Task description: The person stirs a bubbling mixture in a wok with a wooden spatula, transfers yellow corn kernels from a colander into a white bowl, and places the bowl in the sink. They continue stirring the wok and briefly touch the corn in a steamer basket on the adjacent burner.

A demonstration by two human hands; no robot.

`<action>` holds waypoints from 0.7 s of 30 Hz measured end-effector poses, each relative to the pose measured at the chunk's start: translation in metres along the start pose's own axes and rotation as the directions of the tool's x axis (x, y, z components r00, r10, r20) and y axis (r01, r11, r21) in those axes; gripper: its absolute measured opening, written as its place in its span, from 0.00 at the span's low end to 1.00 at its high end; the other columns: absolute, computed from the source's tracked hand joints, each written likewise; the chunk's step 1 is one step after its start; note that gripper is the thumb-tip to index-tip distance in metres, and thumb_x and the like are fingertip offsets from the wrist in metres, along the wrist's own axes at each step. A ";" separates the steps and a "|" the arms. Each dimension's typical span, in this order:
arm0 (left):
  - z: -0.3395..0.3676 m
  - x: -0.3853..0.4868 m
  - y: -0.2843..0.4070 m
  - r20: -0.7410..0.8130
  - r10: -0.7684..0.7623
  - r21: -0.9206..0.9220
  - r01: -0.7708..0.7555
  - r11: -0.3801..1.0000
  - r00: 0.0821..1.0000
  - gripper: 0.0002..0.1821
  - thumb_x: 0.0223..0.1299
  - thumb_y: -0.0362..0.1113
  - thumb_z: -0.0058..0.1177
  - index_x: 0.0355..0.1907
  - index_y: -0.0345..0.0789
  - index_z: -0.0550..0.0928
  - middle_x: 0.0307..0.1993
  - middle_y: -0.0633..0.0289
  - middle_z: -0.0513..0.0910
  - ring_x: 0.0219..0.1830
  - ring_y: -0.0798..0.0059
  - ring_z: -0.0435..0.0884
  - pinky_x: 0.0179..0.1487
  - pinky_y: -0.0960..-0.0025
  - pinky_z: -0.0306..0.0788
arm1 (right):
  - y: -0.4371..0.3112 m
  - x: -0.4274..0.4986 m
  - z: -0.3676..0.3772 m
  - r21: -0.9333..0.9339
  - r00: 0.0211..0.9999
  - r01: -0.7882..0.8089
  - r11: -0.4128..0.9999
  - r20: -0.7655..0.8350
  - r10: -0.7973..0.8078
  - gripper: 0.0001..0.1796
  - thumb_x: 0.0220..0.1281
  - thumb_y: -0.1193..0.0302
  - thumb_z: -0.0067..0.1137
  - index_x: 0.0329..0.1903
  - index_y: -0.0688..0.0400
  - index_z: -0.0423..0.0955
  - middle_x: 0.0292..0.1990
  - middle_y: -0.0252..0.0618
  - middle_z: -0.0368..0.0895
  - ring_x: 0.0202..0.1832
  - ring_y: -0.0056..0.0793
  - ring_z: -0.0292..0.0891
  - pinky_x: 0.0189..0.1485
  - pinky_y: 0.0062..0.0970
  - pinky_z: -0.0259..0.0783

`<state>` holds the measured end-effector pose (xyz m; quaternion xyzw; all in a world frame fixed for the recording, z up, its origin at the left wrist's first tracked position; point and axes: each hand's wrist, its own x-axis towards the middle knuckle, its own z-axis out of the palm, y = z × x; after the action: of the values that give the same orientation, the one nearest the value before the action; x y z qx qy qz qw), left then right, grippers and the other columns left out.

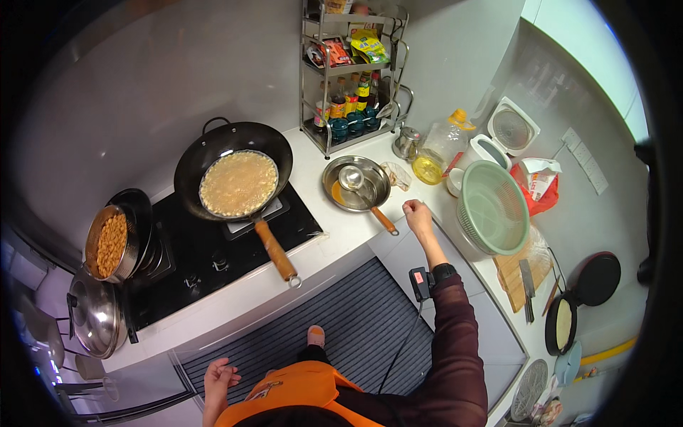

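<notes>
My right hand is above the counter edge, its fingers curled in and nothing visible in them. Just left of it lies the wooden handle of a ladle, whose bowl rests in a round steel basin with a little orange-brown liquid. My left hand hangs low beside my orange apron, fingers loosely bent and holding nothing. On the hob, a black wok holds bubbling, foamy oil; its wooden handle points towards me.
Fried pieces fill a steel strainer at the left, above a lidded pot. A spice rack and oil jug stand behind. Rightward are a green colander, cleaver, cutting board and open electric griddle.
</notes>
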<state>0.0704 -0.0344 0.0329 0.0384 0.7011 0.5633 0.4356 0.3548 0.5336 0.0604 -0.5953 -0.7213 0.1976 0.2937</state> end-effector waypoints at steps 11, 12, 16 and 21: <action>0.064 0.003 0.050 -0.089 -0.083 0.031 0.086 0.996 0.993 0.13 0.60 0.29 0.46 0.48 0.34 0.70 0.35 0.59 0.79 0.30 0.76 0.79 0.33 0.77 0.72 | 0.026 0.016 0.056 0.244 0.243 -0.968 0.052 0.970 -0.022 0.14 0.66 0.61 0.44 0.33 0.59 0.67 0.16 0.22 0.59 0.12 0.07 0.49 0.09 0.08 0.45; 0.067 0.005 0.054 -0.082 -0.063 0.059 0.068 0.996 0.995 0.14 0.60 0.29 0.46 0.49 0.34 0.70 0.35 0.58 0.78 0.31 0.74 0.79 0.34 0.76 0.73 | 0.025 0.015 0.055 0.269 0.269 -0.962 0.041 0.963 -0.001 0.14 0.66 0.61 0.43 0.32 0.59 0.68 0.15 0.21 0.58 0.11 0.07 0.47 0.09 0.09 0.42; 0.075 0.011 0.066 -0.061 -0.047 0.064 0.051 0.997 0.997 0.14 0.61 0.29 0.44 0.50 0.33 0.70 0.34 0.61 0.78 0.34 0.79 0.77 0.37 0.78 0.72 | 0.012 -0.001 0.038 0.379 0.444 -0.873 0.305 0.878 0.181 0.13 0.65 0.61 0.45 0.32 0.57 0.69 0.15 0.21 0.59 0.11 0.08 0.48 0.10 0.11 0.43; 0.073 0.023 0.071 -0.021 -0.039 0.100 0.041 0.994 0.999 0.12 0.62 0.31 0.44 0.48 0.35 0.70 0.35 0.62 0.78 0.33 0.78 0.78 0.37 0.78 0.72 | -0.048 -0.009 -0.006 0.465 0.506 -0.838 0.286 0.858 0.086 0.11 0.64 0.62 0.46 0.34 0.57 0.68 0.15 0.23 0.60 0.11 0.09 0.49 0.11 0.11 0.44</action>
<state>0.0734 0.0591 0.0791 0.0408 0.7332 0.5187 0.4378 0.3242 0.5143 0.0933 -0.4359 -0.3285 0.8203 0.1709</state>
